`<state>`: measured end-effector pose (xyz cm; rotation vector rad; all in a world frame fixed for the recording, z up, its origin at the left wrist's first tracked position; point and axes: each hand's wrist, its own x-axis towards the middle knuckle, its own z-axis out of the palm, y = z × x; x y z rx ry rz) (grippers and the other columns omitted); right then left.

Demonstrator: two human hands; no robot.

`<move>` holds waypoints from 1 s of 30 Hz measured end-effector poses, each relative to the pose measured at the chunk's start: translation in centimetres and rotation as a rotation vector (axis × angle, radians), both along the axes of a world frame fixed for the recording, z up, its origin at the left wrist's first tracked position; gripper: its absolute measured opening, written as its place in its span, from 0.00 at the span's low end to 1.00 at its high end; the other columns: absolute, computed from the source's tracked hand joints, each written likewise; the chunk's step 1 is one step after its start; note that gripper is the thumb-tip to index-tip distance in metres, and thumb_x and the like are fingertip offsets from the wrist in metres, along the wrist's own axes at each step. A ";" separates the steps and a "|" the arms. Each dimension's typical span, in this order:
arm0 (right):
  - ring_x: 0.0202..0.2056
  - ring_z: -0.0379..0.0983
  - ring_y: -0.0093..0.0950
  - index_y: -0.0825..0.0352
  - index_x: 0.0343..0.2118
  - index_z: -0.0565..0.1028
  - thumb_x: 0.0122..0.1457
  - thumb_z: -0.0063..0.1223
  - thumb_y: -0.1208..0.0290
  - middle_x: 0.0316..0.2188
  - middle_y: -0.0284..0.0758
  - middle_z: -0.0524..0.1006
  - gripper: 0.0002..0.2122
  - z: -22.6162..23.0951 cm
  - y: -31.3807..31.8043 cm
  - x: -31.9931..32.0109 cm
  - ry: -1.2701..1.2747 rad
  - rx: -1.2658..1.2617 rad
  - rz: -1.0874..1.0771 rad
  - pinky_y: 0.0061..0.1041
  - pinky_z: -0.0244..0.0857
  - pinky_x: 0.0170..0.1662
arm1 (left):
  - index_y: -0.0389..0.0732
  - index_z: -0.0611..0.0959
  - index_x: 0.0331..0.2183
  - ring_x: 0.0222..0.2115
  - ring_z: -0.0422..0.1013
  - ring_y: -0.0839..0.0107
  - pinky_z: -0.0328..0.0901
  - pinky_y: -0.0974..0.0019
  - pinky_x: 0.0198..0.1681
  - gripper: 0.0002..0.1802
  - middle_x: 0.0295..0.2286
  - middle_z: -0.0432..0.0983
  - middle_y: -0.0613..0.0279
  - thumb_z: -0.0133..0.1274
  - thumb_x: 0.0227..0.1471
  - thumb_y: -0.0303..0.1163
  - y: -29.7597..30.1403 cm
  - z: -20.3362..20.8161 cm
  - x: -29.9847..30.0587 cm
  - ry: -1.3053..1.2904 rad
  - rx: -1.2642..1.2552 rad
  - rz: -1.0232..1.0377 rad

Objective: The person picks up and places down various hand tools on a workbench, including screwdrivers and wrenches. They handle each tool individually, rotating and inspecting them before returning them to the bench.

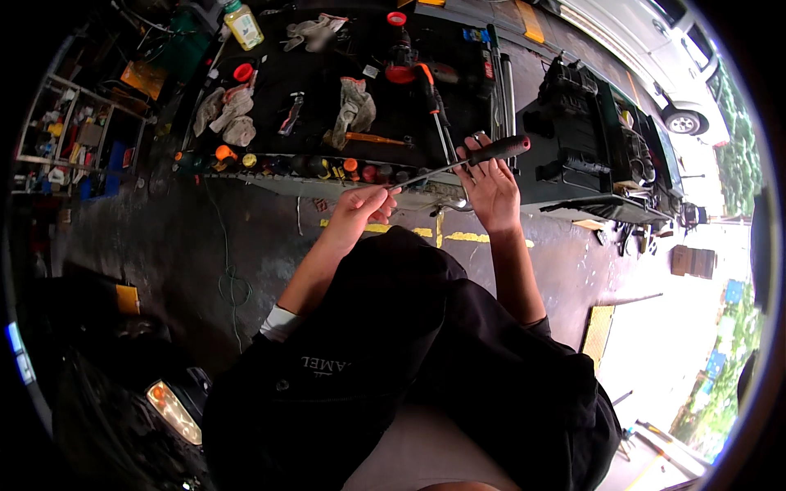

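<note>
A long screwdriver (501, 150) with a dark, red-ended handle and a thin metal shaft slants between my two hands above the bench's front edge. My right hand (494, 192) is palm up, with its fingers around the lower part of the handle. The fingers of my left hand (360, 211) pinch the far end of the shaft, so the tip is hidden. Beyond my hands lie an orange-and-black-handled tool (428, 88) with a long metal shank and a hammer (375, 139) with an orange wooden handle. Grey work gloves (354, 106) rest beside the hammer.
Several screwdriver handles (327, 168) line the bench's near edge. A cordless drill (399, 53) and a bottle (243, 26) stand farther back. Dark engine parts (569, 86) occupy the right bench. A cable (229, 278) trails over the floor; a car headlight (173, 412) shows lower left.
</note>
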<state>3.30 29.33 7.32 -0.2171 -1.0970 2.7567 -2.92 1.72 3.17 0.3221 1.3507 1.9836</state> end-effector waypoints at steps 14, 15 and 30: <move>0.57 0.71 0.43 0.66 0.62 0.63 0.70 0.48 0.61 0.58 0.46 0.71 0.22 1.1 4.5 3.2 -0.042 0.034 -0.149 0.46 0.65 0.60 | 0.31 0.82 0.48 0.32 0.71 0.78 0.66 0.71 0.42 0.20 0.33 0.80 0.65 0.49 0.67 0.38 2.2 -2.1 2.1 -0.060 0.163 0.036; 0.56 0.72 0.42 0.66 0.61 0.64 0.70 0.48 0.62 0.57 0.45 0.72 0.21 1.1 4.8 3.4 -0.062 0.066 -0.155 0.45 0.67 0.58 | 0.31 0.82 0.49 0.33 0.71 0.77 0.66 0.71 0.42 0.20 0.33 0.80 0.64 0.49 0.67 0.38 2.4 -2.1 2.4 -0.061 0.166 0.047; 0.49 0.74 0.33 0.66 0.58 0.65 0.66 0.51 0.78 0.47 0.38 0.75 0.18 1.7 10.7 5.2 -0.021 0.157 0.017 0.43 0.71 0.53 | 0.34 0.80 0.47 0.35 0.73 0.74 0.69 0.70 0.43 0.16 0.34 0.78 0.65 0.47 0.68 0.35 7.5 -2.9 8.8 -0.395 0.255 0.211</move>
